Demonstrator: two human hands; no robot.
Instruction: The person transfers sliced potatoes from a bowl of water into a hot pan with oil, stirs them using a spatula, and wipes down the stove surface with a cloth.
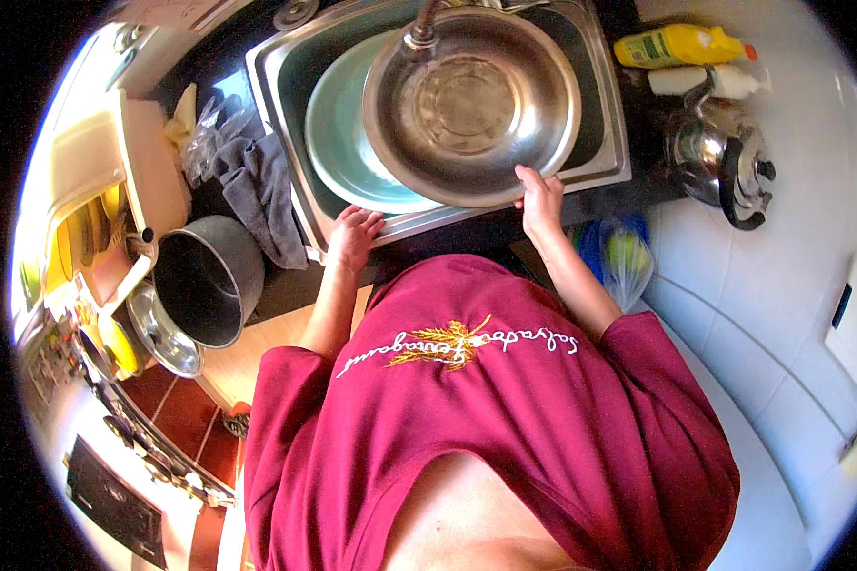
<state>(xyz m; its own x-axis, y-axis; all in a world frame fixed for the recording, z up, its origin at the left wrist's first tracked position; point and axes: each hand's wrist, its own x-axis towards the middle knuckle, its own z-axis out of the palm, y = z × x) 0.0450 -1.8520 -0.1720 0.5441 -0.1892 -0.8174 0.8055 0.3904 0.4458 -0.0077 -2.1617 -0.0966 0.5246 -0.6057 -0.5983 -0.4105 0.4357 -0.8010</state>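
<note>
Upper centre: apparently steadying 1 steel bowl [476,105], rim-pinching with right hand [540,198], resting left hand [354,231], unclear in grip, by basin [338,128]; next, probably requiring level support.

looks from a head mount, through the left of two wide, side-by-side fisheye lenses, steeply down and slightly ahead. takes in the maroon shirt [505,400] at close range, across the lower middle; reaches past left hand [355,233] and right hand [540,198], at middle distance, to the metal basin [468,103] near the upper edge. catches the white tiled wall [757,314] obliquely at right. stands upright, unmirrored; bends straight edges toward a round, black-cornered rim.
</note>
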